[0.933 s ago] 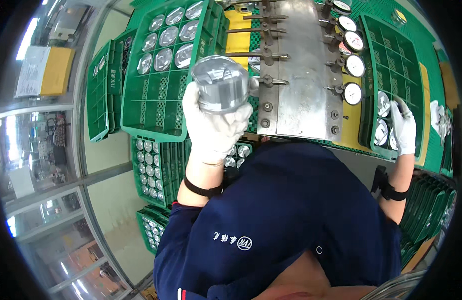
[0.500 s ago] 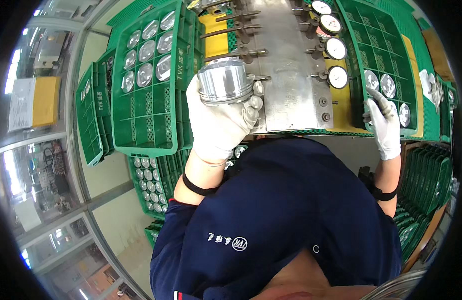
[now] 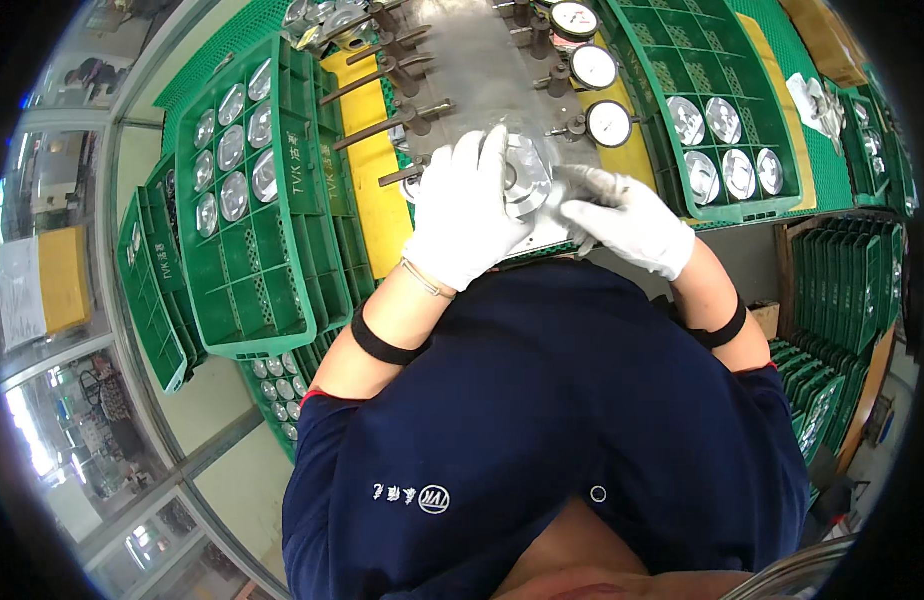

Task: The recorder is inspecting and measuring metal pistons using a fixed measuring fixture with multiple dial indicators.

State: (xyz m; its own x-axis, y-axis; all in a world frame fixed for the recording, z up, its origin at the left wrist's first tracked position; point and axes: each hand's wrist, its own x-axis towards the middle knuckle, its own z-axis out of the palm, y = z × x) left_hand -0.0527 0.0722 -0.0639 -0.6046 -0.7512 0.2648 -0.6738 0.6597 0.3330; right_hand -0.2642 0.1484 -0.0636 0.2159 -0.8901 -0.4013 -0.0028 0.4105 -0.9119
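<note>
A shiny metal piston [image 3: 528, 172] is at the near end of the steel gauge plate [image 3: 470, 75], its round face turned up. My left hand [image 3: 470, 210], in a white glove, wraps round the piston's left side, with the fingers reaching along its edge. At the piston's right edge is my gloved right hand [image 3: 632, 222], thumb and forefinger pointing at it. Those fingertips are greyish and smeared by motion, so whether they grip it cannot be seen. My hands hide part of the piston and the plate beneath.
Dial gauges [image 3: 594, 66] line the plate's right side; metal rods on posts [image 3: 407, 120] line its left. A green divided crate [image 3: 247, 270] with several pistons stands left, another [image 3: 722, 210] right. Stacked green trays [image 3: 837, 270] fill the lower right. A crumpled white cloth [image 3: 817, 105] lies beyond.
My left hand has brought the piston from above the plate's left edge to its near end. My right hand has left the right crate and come over to the piston. The view has shifted.
</note>
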